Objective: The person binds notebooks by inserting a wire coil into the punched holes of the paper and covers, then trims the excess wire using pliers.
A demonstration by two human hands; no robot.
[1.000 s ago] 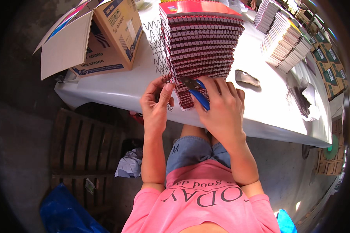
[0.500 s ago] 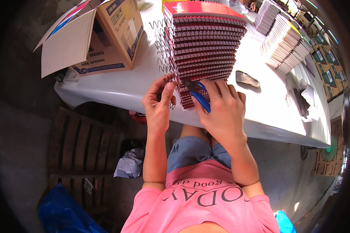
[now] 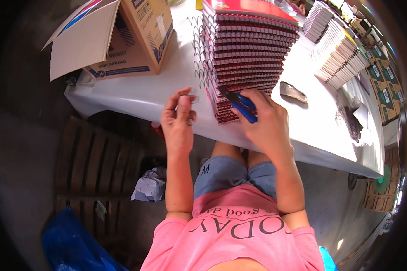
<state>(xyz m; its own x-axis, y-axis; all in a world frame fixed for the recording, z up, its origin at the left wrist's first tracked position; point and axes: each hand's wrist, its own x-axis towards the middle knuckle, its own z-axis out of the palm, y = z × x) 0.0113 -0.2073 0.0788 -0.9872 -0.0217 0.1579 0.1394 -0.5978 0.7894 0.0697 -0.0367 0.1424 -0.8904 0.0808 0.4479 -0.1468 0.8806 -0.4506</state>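
A tall stack of red-covered spiral notebooks (image 3: 253,49) stands in front of me, with long wire coil ends (image 3: 198,52) poking out of its left side. My right hand (image 3: 270,119) grips blue-handled wire cutters (image 3: 245,106) whose dark jaws are by the lower left corner of the stack. To the left of the stack, my left hand (image 3: 178,119) is raised clear of the notebooks. Its thumb and fingers are pinched around a small piece of coil wire (image 3: 193,97), smeared by motion.
The white-covered table (image 3: 135,97) bears an open cardboard box (image 3: 140,40) at left. A dark, shiny oblong object (image 3: 294,92) lies right of the stack. Other notebook piles (image 3: 341,56) stand farther right, near loose coils (image 3: 348,119). A wooden pallet (image 3: 92,162) is below left.
My left hand has moved left, away from the stack, with the bit of wire. The cutters and right hand shift slightly right, and the whole view has shifted a little.
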